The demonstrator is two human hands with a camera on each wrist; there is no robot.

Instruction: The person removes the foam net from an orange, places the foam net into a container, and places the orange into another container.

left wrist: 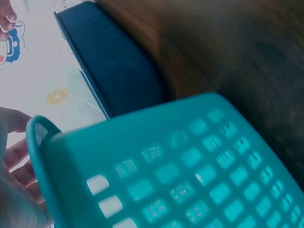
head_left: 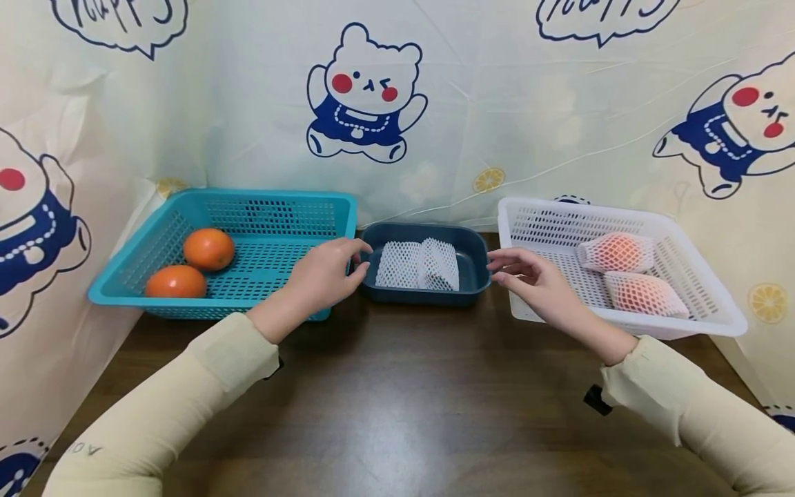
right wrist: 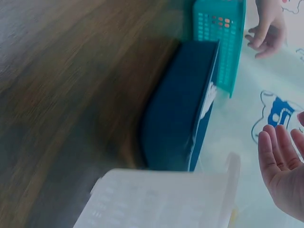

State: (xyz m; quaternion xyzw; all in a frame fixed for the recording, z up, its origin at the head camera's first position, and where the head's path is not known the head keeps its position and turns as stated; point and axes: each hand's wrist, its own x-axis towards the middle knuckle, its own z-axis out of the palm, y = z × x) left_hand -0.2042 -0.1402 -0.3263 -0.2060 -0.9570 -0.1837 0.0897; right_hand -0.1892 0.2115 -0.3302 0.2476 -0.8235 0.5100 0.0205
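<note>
Left hand (head_left: 323, 273): fingers are bending loosely, with the thumb standing apart and nothing being pinched; they are hovering by the left end of the tray, and whether they are touching it I cannot tell.
Right hand (head_left: 534, 279): fingers are reaching out slightly spread, holding nothing, and are hanging apart from the tray's right end.
Dark blue tray (head_left: 428, 297): one, lying between the two hands, its long axis running left to right from one set of fingers to the other; neither hand is being plainly nearer to it.
White foam nets (head_left: 399, 264): seemingly two, lying side by side inside the tray, the left fingers appearing a little nearer.
Turquoise basket (head_left: 279, 195): one, standing left of the tray and carrying two orange fruits (head_left: 208, 249).
White basket (head_left: 714, 324): one, standing right and carrying two netted fruits (head_left: 646, 293).
Tabletop (head_left: 397, 400): one, brown, supporting everything.
</note>
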